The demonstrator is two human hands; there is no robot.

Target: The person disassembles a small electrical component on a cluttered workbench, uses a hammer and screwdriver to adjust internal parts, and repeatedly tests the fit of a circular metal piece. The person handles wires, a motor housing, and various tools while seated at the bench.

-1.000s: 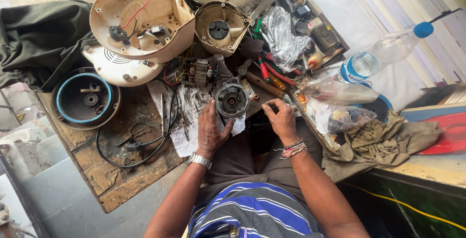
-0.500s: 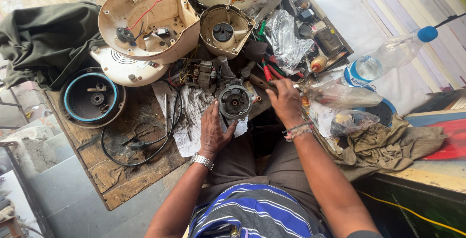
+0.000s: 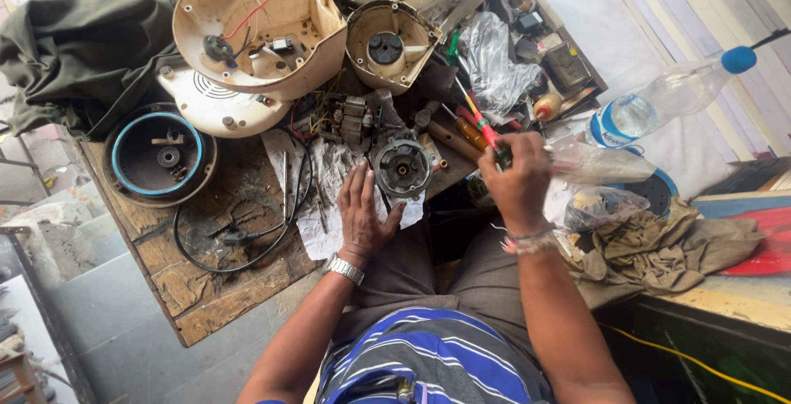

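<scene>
The left hand lies with fingers spread beside the round motor, while the right hand pinches a screwdriver.

Bench: worn brown wooden board
On it: crumpled white paper, black looped cable, round blue-rimmed black housing

Overhead view in bright, diffuse daylight. The upper right corner is overexposed, washing out the pale planks there, and the clear plastic bottle carries glare. Shadows on the bench are soft and short. The lower right and the gap under the bench fall dark. Wide-angle distortion bends the edges. The right hand shows slight motion blur; the centre is sharp.
</scene>
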